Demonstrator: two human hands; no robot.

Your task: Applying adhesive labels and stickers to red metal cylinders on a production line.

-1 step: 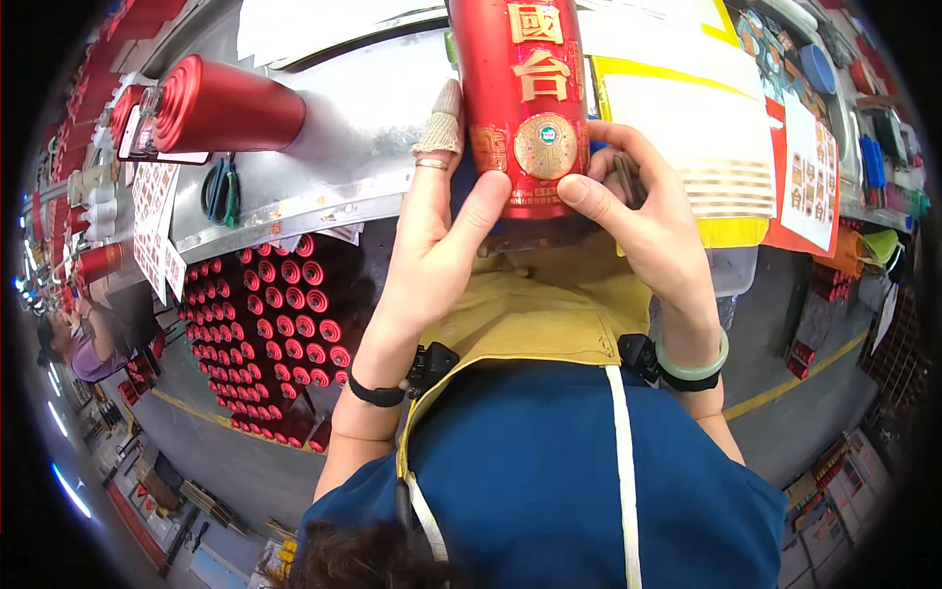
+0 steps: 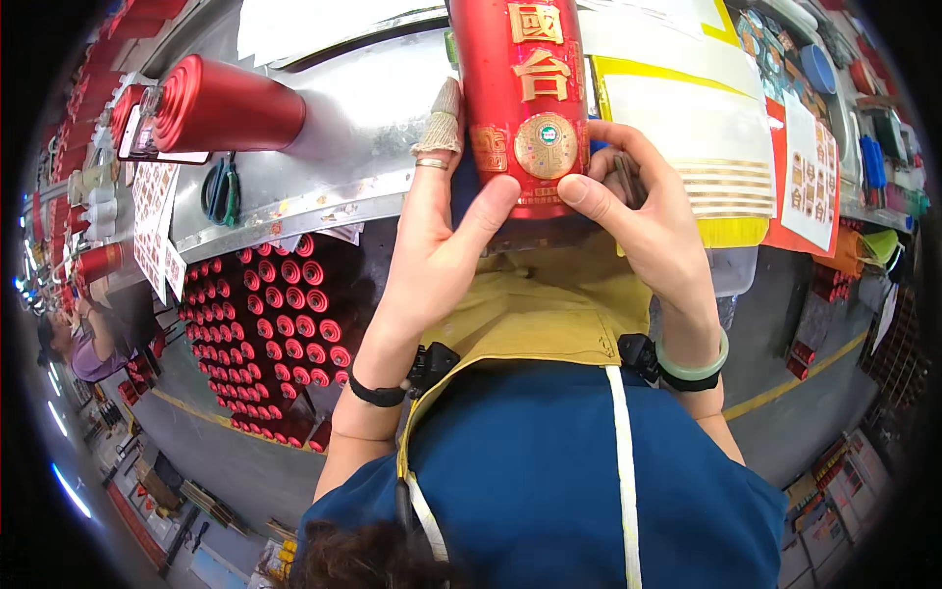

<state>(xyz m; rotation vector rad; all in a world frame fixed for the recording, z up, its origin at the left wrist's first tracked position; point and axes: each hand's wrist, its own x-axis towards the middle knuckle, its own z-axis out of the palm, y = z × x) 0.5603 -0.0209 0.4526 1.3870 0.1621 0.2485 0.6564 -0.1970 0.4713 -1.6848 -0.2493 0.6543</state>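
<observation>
A glossy red bottle (image 2: pixel 525 108) with raised gold lettering and a round gold medallion (image 2: pixel 546 145) lies pointing away from me, its base toward my apron. My left hand (image 2: pixel 437 240) holds its left side, the thumb pressed on the lower front near the base. A knitted finger cover (image 2: pixel 441 123) sits on a finger of that hand. From the right, my right hand (image 2: pixel 643 211) grips the base, with its thumb tip just below the medallion. Among its curled fingers shows a small dark metal piece (image 2: pixel 625 180), mostly hidden. The bottle's top lies beyond the picture edge.
On the metal bench, another red bottle (image 2: pixel 231 106) lies left, near a phone (image 2: pixel 162 147), dark-handled scissors (image 2: pixel 222 191) and label sheets (image 2: pixel 154 211). White sheets with yellow edges (image 2: pixel 687 128) lie right. Many red bottles (image 2: pixel 285 314) are stacked below. Another person (image 2: pixel 93 344) is far left.
My left thumb has slid slightly to the right across the bottle's lower front. The right hand and the bottle look nearly unmoved.
</observation>
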